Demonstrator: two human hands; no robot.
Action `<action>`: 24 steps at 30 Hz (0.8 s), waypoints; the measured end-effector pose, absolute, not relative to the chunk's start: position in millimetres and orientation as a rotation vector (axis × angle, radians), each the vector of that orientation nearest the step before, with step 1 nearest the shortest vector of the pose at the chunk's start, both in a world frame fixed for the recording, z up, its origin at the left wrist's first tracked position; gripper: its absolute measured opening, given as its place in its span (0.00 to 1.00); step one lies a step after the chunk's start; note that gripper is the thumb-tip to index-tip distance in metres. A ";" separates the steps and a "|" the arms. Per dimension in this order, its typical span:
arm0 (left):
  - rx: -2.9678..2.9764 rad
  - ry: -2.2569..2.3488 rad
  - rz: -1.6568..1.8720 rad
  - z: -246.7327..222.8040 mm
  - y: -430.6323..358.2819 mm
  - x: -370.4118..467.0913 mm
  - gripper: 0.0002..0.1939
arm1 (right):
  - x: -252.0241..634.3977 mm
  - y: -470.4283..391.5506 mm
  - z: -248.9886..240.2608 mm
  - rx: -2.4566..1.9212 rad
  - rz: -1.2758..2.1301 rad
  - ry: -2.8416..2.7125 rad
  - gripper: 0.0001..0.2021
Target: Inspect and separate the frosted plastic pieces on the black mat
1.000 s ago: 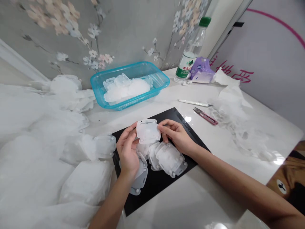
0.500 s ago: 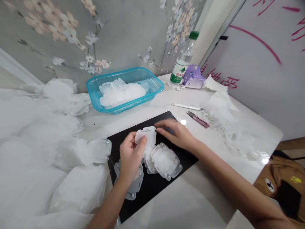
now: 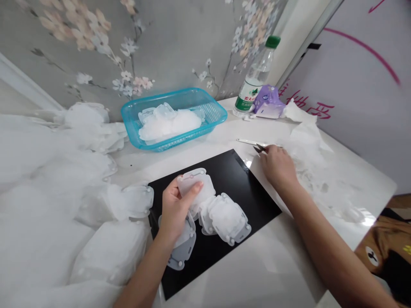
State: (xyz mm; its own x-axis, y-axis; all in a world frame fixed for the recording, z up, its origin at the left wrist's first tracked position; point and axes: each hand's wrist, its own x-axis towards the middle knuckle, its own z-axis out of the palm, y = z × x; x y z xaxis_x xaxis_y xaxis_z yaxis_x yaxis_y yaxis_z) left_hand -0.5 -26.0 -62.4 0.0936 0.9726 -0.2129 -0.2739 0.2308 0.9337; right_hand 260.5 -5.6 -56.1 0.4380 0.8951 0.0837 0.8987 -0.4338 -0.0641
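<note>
My left hand pinches a translucent white piece between thumb and fingers, above the black mat. Over at the right, my right hand has its fingers closed on the small thread snips, whose dark blades point left; the handles are hidden under the hand. Several similar pieces lie in an overlapping stack on the mat, right of my left hand. More grey-looking pieces rest partly behind my left wrist.
A blue basket holding white pieces stands at the back. Right of it are a green-capped bottle and a purple packet. White pieces heap at the left; clear scraps lie at the right.
My right hand has moved right, from beside the held piece to the snips, and closed on them. The piece in my left hand has tilted slightly. The view has shifted a little.
</note>
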 end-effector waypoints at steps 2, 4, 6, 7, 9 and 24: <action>0.869 1.053 1.139 -62.4 -25.7 -0.5 0.12 | 254.7 -4.2 -54.6 -2.529 -0.032 -1.560 0.16; 0.873 1.051 1.145 -62.3 -25.6 -0.7 0.12 | 250.5 -3.8 -53.7 -2.510 -0.003 -1.520 0.17; 0.873 1.048 1.146 -62.2 -25.8 -0.6 0.12 | 248.2 -4.3 -53.4 -2.470 0.034 -1.503 0.16; 0.872 1.049 1.147 -62.3 -26.0 -0.5 0.12 | 247.8 -4.9 -53.2 -2.440 0.060 -1.500 0.15; 0.869 1.047 1.153 -62.6 -26.3 -0.2 0.11 | 247.7 -7.1 -51.9 -2.392 0.123 -1.506 0.12; 0.875 1.059 1.174 -63.2 -25.1 0.9 0.11 | 217.6 -19.4 -52.5 -2.178 0.516 -1.770 0.08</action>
